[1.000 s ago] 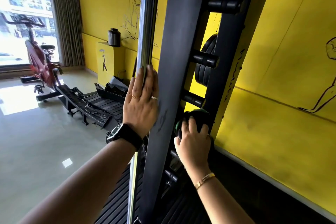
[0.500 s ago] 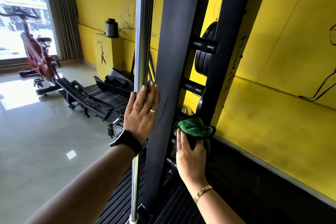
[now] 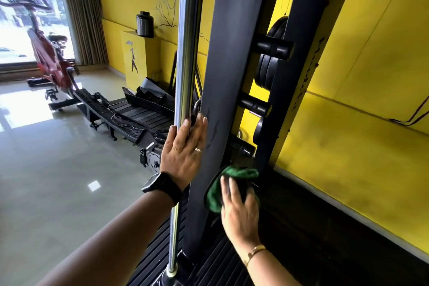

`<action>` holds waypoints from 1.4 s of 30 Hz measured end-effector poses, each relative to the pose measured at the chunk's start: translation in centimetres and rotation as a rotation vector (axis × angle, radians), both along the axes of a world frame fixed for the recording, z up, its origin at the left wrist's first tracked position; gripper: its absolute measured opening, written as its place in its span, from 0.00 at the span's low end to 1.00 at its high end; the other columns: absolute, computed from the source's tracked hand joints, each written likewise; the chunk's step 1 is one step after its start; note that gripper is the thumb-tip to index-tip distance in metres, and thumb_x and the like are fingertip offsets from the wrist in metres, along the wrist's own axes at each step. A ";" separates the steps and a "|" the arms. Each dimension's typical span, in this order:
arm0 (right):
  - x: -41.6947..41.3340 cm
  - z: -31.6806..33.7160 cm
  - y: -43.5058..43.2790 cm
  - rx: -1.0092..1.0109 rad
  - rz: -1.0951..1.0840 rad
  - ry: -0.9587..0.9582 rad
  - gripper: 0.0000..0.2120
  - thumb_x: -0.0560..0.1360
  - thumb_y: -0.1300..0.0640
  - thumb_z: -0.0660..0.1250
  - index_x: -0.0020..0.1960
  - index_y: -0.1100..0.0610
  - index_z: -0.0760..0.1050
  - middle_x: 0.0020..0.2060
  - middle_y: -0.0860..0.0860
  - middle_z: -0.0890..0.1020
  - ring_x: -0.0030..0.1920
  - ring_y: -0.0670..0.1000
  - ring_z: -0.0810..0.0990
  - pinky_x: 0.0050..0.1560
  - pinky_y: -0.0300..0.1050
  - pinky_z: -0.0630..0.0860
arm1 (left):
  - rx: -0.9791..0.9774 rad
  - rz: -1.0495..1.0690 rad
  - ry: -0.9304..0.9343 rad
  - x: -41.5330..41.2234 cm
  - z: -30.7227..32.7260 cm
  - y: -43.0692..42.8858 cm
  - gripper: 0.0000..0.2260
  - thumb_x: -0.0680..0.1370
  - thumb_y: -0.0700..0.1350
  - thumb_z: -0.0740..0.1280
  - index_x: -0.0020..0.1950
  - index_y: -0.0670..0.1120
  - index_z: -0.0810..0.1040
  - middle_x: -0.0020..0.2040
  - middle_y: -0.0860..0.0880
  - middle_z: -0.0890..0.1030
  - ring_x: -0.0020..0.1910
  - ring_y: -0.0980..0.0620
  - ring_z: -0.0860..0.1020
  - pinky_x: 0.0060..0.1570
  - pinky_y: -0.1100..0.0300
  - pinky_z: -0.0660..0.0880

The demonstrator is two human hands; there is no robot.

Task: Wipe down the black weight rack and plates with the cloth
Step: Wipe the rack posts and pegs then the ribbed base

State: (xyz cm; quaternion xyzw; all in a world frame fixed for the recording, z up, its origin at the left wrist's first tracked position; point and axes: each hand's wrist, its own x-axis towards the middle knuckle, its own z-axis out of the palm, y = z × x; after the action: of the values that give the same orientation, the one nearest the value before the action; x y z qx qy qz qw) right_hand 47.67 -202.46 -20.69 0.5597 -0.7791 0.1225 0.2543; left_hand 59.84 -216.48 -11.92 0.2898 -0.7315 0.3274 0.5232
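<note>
The black weight rack (image 3: 232, 53) rises in front of me, two uprights joined by stubby black pegs (image 3: 274, 47). Black plates (image 3: 269, 69) hang between the uprights, with a smaller one lower down. My left hand (image 3: 183, 151) lies flat with straight fingers against the left upright and the chrome bar (image 3: 185, 42) beside it. My right hand (image 3: 239, 204) presses the green cloth (image 3: 222, 183) against a low part of the rack between the uprights. What lies under the cloth is hidden.
A yellow wall (image 3: 359, 123) runs close behind the rack on the right. A dismantled black treadmill frame (image 3: 130, 116) lies on the floor to the left, with a red exercise bike (image 3: 51, 58) near the window. A ribbed black mat (image 3: 220, 267) lies under the rack.
Both hands have moved down the rack. The right hand has gone from gripping a peg through the cloth to pressing the cloth lower, fingers spread. The view has tilted downward.
</note>
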 end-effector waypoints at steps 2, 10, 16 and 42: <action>-0.6 1.8 -1.7 0.080 -0.124 -0.063 0.38 0.57 0.51 0.81 0.66 0.56 0.77 0.65 0.54 0.76 0.53 0.67 0.74 0.33 0.53 0.79 | -0.005 -0.009 -0.012 -0.1 -0.4 0.0 0.23 0.84 0.41 0.46 0.80 0.42 0.49 0.80 0.48 0.41 0.78 0.46 0.40 0.76 0.47 0.45; -3.1 6.5 -4.6 0.315 -0.148 -0.254 0.31 0.74 0.40 0.66 0.73 0.52 0.66 0.61 0.55 0.73 0.57 0.61 0.73 0.45 0.52 0.78 | -0.016 -0.055 0.003 0.0 -1.2 0.1 0.25 0.83 0.41 0.49 0.80 0.45 0.48 0.75 0.48 0.56 0.73 0.45 0.53 0.75 0.47 0.47; -1.9 -0.4 -1.0 0.167 -0.080 0.142 0.27 0.72 0.56 0.69 0.71 0.54 0.71 0.67 0.57 0.72 0.58 0.68 0.73 0.41 0.55 0.79 | -0.007 -0.032 0.009 0.1 -1.4 0.1 0.27 0.81 0.40 0.52 0.80 0.45 0.49 0.75 0.49 0.54 0.72 0.45 0.54 0.76 0.48 0.47; -2.6 -5.0 1.8 0.445 0.070 -0.245 0.27 0.70 0.65 0.67 0.69 0.57 0.73 0.66 0.54 0.75 0.58 0.65 0.77 0.47 0.56 0.80 | 0.169 0.027 -0.121 0.8 -7.8 1.9 0.24 0.82 0.36 0.49 0.78 0.44 0.51 0.76 0.50 0.54 0.70 0.45 0.56 0.76 0.46 0.45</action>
State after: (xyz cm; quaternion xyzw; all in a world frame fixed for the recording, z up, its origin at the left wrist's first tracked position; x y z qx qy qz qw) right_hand 45.04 -200.67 -25.65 0.6097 -0.7919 0.0235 0.0242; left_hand 60.60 -214.54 -19.74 0.3223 -0.7829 0.2883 0.4473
